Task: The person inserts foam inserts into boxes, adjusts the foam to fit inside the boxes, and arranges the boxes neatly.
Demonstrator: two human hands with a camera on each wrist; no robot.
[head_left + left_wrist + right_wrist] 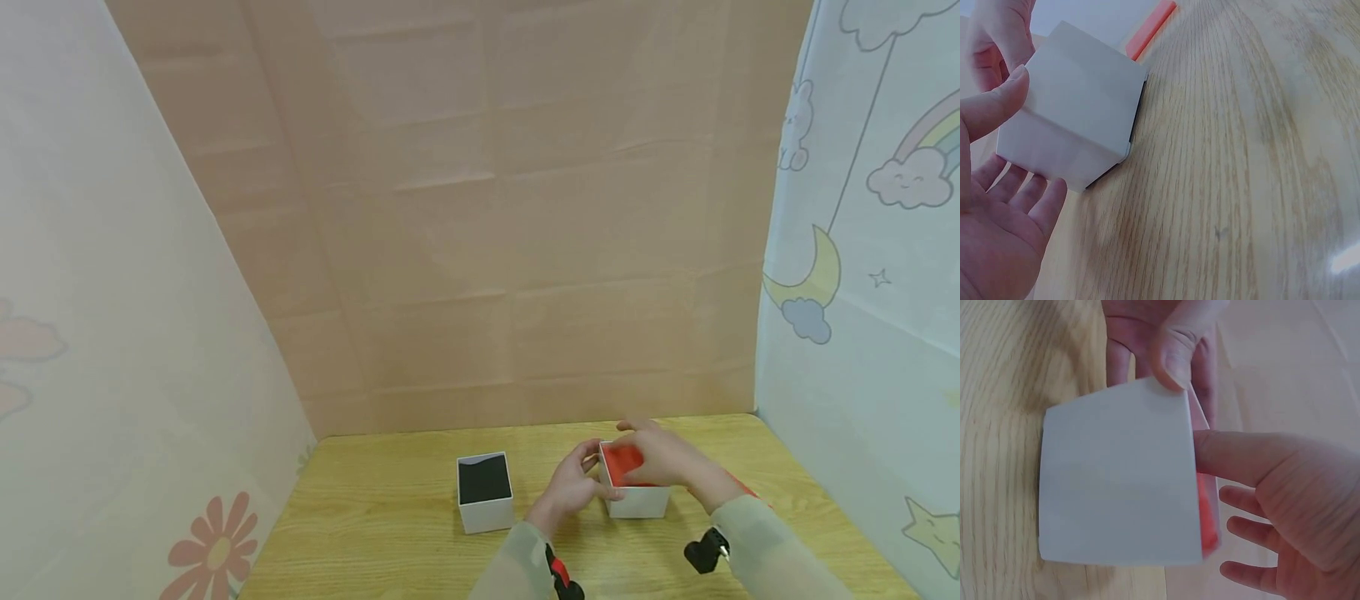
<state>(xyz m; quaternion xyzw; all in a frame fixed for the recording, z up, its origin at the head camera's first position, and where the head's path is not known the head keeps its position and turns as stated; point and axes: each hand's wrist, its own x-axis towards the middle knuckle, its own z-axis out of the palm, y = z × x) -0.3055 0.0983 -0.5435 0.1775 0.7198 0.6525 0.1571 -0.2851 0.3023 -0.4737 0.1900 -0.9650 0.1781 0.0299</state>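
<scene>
A white open-topped box [639, 503] stands on the table toward the right, with soft-looking red material [619, 463] inside. My left hand [570, 487] holds its left side: the thumb lies at the near rim and the fingers lie along the side wall, as the left wrist view also shows. Over the box's opening is my right hand [666, 458]. In the right wrist view its thumb [1229, 455] reaches inside past the rim, while the other fingers are loosely extended along the far side of the opening.
Left of my hands stands a second white box [486, 517] with black material [483, 479] inside. A long red strip [1150, 30] lies on the wooden table [375, 517] beyond the held box. A tan backdrop [510, 250] and printed side sheets [847, 375] enclose the table.
</scene>
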